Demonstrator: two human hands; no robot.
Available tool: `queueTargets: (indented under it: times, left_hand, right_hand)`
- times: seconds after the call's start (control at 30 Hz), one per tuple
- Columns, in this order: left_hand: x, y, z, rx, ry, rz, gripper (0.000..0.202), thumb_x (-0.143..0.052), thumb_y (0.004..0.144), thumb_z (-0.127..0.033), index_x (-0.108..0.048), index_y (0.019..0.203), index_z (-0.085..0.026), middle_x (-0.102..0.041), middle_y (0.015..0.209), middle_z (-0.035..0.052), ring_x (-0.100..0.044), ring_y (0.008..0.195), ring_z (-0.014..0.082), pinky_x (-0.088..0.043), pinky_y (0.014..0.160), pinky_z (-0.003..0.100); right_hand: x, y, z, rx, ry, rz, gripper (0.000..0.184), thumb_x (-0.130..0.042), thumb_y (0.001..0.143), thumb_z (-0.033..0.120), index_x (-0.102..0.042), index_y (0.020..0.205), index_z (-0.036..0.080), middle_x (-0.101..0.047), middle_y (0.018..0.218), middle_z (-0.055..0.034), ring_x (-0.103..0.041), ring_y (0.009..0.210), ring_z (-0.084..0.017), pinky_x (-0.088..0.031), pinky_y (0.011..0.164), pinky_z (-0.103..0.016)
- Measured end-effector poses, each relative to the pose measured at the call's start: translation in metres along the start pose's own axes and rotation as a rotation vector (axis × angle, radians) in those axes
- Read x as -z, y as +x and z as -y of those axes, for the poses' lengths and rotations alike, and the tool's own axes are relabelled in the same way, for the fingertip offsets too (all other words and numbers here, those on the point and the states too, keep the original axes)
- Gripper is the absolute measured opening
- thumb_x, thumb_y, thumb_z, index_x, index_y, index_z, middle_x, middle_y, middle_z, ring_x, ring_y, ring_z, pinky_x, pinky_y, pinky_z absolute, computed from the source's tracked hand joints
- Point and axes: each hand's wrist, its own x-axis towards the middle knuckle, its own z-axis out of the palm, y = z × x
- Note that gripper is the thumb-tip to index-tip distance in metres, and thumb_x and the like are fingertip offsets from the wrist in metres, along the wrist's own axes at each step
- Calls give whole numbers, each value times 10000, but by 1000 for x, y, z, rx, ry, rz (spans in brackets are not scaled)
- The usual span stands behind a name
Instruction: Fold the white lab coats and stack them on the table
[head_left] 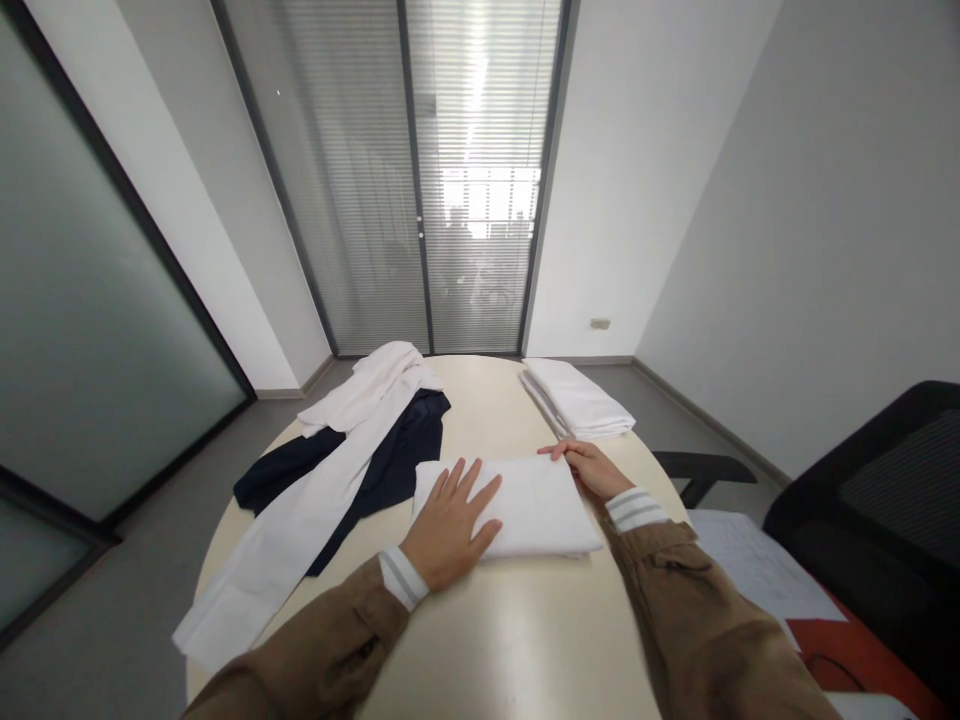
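Observation:
A folded white cloth lies flat in a neat rectangle on the round table in front of me; its exact kind does not show. My left hand rests palm down on its left part, fingers spread. At the far right corner, my right hand pinches the cloth's edge, with the thumb side partly hidden. Just beyond that hand sits a stack of folded white cloth. To the left, a long loose white garment is draped over a crumpled dark navy garment.
The pale round table carries all the cloth. A black mesh chair stands close on the right, with printed papers and a red item beside it. Behind the table is a glass partition with blinds.

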Motion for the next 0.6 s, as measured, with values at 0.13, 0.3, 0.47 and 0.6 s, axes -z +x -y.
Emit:
queueTargets:
  times: [0.13,0.3,0.47,0.6]
  left_hand:
    - [-8,-1,6,23,83,-46,599,-514,969,-440,-398,1533,-272,-311,1618,143,-198,1512,378,-194,1187,619]
    - [-6,0,8,37,106,-97,661,-541,936,-514,-417,1524,-239,-353,1597,151,-218,1501,396,-187,1185,621]
    - [-5,-1,18,120,124,-131,607,-484,962,-518,-458,1497,-232,-394,1577,147,-267,1483,394,-161,1183,630]
    - [-7,0,28,226,113,-139,601,-490,955,-501,-498,1468,-187,-426,1548,185,-325,1449,425,-178,1163,634]
  right_hand:
    - [-2,-5,25,293,-320,-140,251,-525,841,346,-726,917,217,-737,1106,-69,-629,1120,-275,-406,1078,-488]
    - [-55,-39,80,462,-654,167,396,-538,949,457,-653,1293,300,-603,1406,-49,-475,1368,-287,-300,1183,-497]
    - [-102,-63,72,419,-963,259,589,-463,976,578,-456,1503,314,-377,1597,-69,-253,1499,-349,-135,1218,-596]
    - [-102,-65,48,380,-1047,219,636,-431,977,613,-407,1533,304,-303,1629,-88,-209,1510,-369,-146,1211,-605]
